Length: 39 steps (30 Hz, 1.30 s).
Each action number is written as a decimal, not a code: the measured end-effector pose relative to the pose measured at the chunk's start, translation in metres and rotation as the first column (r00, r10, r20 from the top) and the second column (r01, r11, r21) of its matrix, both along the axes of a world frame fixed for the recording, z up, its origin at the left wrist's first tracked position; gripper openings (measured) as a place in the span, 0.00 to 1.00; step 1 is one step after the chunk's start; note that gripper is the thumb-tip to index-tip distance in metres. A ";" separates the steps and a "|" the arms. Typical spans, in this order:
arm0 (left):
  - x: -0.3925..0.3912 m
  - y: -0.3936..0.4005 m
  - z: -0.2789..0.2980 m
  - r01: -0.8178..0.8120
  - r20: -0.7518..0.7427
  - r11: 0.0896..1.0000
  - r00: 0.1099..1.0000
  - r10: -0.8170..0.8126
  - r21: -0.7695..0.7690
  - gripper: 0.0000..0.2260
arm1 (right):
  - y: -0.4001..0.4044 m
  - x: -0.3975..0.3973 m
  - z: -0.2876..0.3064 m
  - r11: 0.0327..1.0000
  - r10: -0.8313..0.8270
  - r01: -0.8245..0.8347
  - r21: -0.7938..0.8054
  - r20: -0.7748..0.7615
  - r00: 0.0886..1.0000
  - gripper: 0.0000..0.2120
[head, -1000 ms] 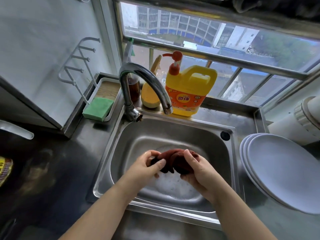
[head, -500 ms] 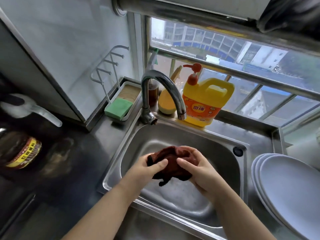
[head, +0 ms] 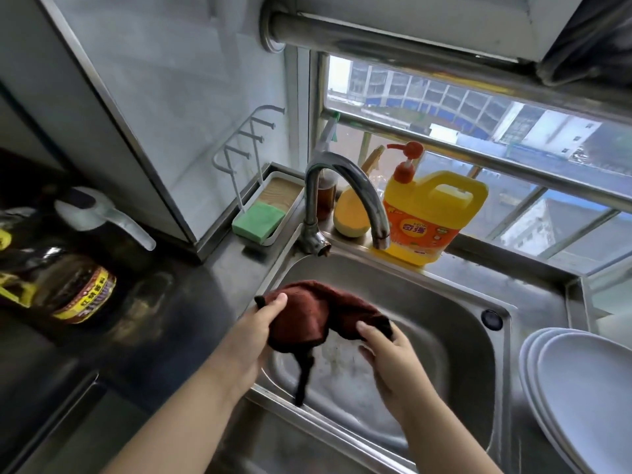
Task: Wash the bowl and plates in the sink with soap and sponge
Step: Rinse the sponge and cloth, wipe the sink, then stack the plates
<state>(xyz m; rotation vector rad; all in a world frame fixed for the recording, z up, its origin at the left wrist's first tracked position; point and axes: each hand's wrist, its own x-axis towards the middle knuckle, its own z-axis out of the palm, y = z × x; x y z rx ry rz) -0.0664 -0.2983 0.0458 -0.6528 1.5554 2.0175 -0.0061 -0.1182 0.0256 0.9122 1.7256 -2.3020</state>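
Observation:
Both hands hold a dark red cloth (head: 314,316) over the steel sink (head: 455,309). My left hand (head: 256,330) grips its left corner, and my right hand (head: 386,347) pinches its right end. The cloth is stretched between them, with a dark tail hanging down. Foamy water lies at the sink bottom. White plates (head: 581,391) are stacked on the counter at the right. A green sponge (head: 258,220) lies in a white tray (head: 273,186) left of the tap (head: 345,186). A yellow soap bottle (head: 427,213) with a red pump stands behind the sink.
A yellow ladle-like scoop (head: 352,213) and a brown bottle (head: 325,196) stand behind the tap. A dark sauce jar (head: 75,289) and a white handle (head: 109,217) are on the dark counter at the left. A wire rack (head: 246,145) hangs on the wall.
The cloth was bunched between both hands; now it is pulled apart and raised toward the left side of the sink. The view has tilted up and left.

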 end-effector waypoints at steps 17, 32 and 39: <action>-0.064 -0.117 0.046 0.249 0.000 0.967 0.968 -0.250 0.052 0.16 | -0.049 -0.028 -0.004 0.898 0.306 -0.289 -0.332 -0.003 0.952 0.24; -0.055 -0.121 -0.010 0.038 0.205 0.861 0.965 -0.163 0.508 0.34 | -0.189 -0.067 -0.003 0.688 0.451 -0.377 0.619 0.042 0.892 0.24; -0.068 -0.165 -0.025 0.180 0.046 0.980 0.982 -0.184 0.085 0.17 | -0.190 -0.088 -0.014 0.869 0.029 0.013 0.494 -0.077 0.997 0.20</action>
